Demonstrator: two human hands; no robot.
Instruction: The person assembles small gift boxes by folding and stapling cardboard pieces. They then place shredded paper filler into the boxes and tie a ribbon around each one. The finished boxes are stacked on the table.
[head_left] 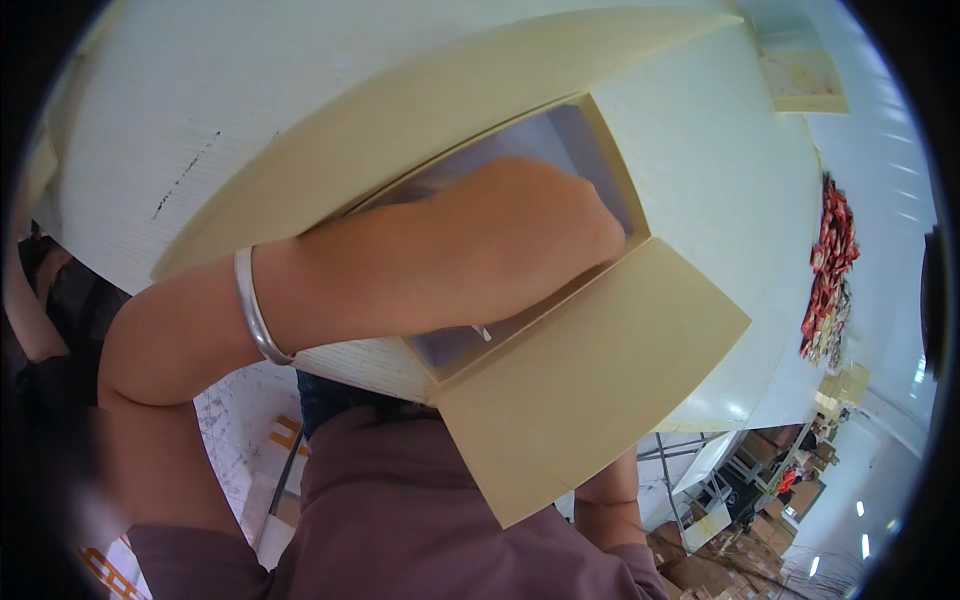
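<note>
A cream-coloured box (622,165) stands uncovered on the white table, its inside pale grey-violet. One long cream panel (400,110) stretches along its far side, and another cream flap (600,375) folds out toward me. My left arm, with a silver bangle at the forearm, reaches across the box. My left hand (570,215) is bent down into the box near its right end; it is blurred and its fingers are hidden. A small whitish thing (484,333) shows below the forearm, too small to name. Only my right forearm appears under the near flap; the right hand is hidden.
Red and pale wrapped pieces (835,250) lie in a heap at the far right. Another cream box part (805,82) is at the upper right. Another person's arm (30,310) shows at the left edge. Cardboard boxes (770,530) and racks fill the lower right.
</note>
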